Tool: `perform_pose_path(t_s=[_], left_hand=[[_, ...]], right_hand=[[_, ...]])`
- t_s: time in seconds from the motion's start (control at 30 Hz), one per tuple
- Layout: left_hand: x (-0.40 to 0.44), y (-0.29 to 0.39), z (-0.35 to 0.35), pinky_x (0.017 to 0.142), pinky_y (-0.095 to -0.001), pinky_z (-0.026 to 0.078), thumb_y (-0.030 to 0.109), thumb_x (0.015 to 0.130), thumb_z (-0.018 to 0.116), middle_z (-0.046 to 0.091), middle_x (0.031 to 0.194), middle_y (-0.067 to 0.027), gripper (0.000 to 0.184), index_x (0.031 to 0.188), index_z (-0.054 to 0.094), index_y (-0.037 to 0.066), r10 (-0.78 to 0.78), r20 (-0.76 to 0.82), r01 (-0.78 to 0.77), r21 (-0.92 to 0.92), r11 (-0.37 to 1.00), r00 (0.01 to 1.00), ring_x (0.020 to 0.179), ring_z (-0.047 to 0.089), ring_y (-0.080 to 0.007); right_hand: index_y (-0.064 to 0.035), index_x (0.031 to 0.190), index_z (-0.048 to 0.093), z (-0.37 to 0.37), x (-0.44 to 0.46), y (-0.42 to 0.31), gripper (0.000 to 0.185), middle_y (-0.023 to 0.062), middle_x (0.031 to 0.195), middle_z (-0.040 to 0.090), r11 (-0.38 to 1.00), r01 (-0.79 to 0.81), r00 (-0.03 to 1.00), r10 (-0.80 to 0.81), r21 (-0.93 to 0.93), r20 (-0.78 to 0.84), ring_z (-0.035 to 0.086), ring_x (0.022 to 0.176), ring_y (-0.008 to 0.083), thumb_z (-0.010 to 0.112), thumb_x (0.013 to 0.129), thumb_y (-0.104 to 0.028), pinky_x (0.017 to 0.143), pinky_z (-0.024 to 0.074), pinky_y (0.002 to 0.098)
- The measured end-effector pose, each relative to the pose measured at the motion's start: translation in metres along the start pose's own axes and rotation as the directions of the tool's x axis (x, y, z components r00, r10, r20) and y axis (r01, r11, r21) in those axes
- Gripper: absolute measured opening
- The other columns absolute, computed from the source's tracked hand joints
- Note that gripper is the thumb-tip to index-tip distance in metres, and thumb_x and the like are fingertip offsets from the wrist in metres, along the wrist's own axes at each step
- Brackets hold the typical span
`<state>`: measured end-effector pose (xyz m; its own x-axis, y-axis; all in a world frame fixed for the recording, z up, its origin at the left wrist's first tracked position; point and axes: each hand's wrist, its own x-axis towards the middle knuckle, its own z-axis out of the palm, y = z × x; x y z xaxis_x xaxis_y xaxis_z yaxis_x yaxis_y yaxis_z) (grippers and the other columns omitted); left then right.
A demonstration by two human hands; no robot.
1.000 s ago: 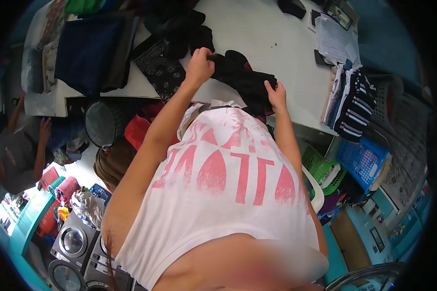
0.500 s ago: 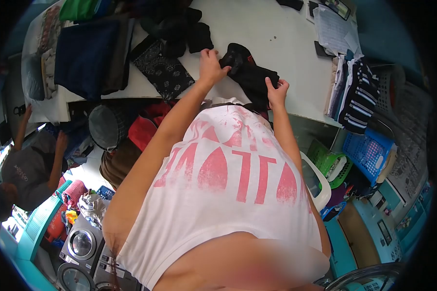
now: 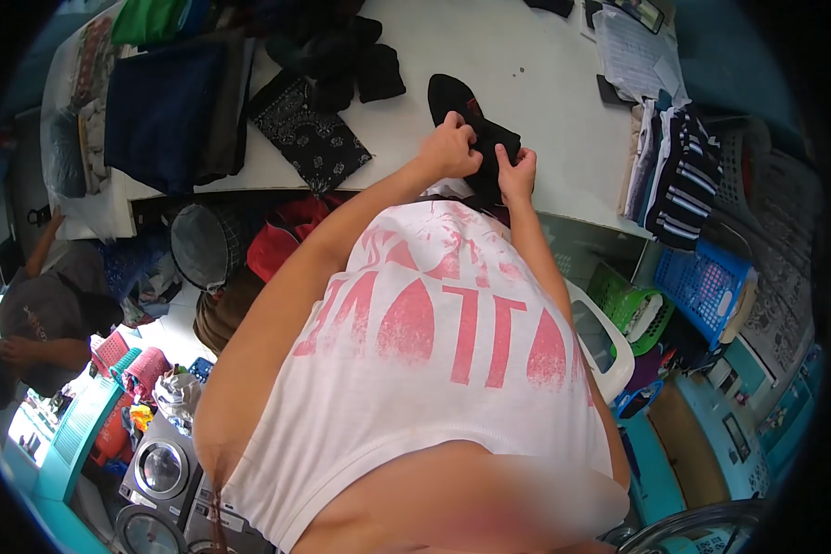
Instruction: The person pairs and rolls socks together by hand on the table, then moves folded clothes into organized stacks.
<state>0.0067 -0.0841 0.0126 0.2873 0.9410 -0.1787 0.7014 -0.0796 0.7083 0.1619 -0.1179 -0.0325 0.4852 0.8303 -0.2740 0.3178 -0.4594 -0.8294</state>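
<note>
A black sock-like garment with a small red mark lies on the white table near its front edge. My left hand pinches the garment around its middle, with the fingers curled. Just to the right, my right hand grips the folded end between thumb and fingers. The two hands are close together, and part of the black cloth hangs down by the shirt. To the left lie a black patterned bandana and a small folded black piece.
Folded dark clothes are stacked at the left, and striped folded clothes at the right beside papers. Below the right side are green and blue baskets. Another person is at the far left, near washing machines.
My left hand has moved right along the black garment, toward my right hand. My right hand has shifted slightly left. The other person's arm has bent inward.
</note>
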Motion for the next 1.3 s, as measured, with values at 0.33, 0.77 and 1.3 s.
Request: perform_pose_path(t_s=[0.33, 0.77, 1.3], left_hand=[[0.029, -0.015, -0.015, 0.073, -0.0383, 0.044, 0.028, 0.056, 0.074, 0.049, 0.089, -0.0138, 0.041, 0.082, 0.051, 0.006, -0.162, 0.123, 0.158, 0.043, 0.987, 0.979, 0.087, 0.05, -0.0301], [-0.001, 0.029, -0.072, 0.053, -0.0241, 0.037, 0.006, 0.068, 0.061, 0.038, 0.073, -0.0017, 0.032, 0.079, 0.031, 0.009, 0.003, 0.346, 0.287, -0.783, 0.552, 0.938, 0.065, 0.042, -0.0087], [-0.015, 0.053, -0.065, 0.049, -0.018, 0.038, -0.002, 0.07, 0.052, 0.037, 0.084, -0.004, 0.037, 0.094, 0.024, 0.006, -0.175, -0.219, -0.116, -0.879, 0.463, 0.96, 0.065, 0.039, -0.005]], right_hand=[[-0.0056, 0.071, 0.035, -0.005, -0.006, -0.008, 0.044, 0.0014, 0.067, 0.036, 0.999, 0.025, 0.999, -0.023, -0.045, 0.044, 0.033, 0.062, 0.0137, 0.07, 0.071, -0.032, 0.056, 0.0342, 0.0271], [-0.0048, 0.077, 0.041, -0.036, -0.017, -0.1, 0.023, -0.0002, 0.074, 0.05, 0.836, -0.125, 0.918, -0.107, 0.534, 0.382, 0.046, 0.067, 0.0059, 0.063, 0.078, -0.012, 0.058, 0.0403, 0.019], [-0.0029, 0.088, 0.064, -0.03, -0.018, -0.141, 0.028, 0.0041, 0.078, 0.059, 0.851, 0.523, 0.848, -0.525, -0.049, -0.07, 0.052, 0.056, 0.0095, 0.072, 0.068, -0.021, 0.049, 0.0419, 0.022]])
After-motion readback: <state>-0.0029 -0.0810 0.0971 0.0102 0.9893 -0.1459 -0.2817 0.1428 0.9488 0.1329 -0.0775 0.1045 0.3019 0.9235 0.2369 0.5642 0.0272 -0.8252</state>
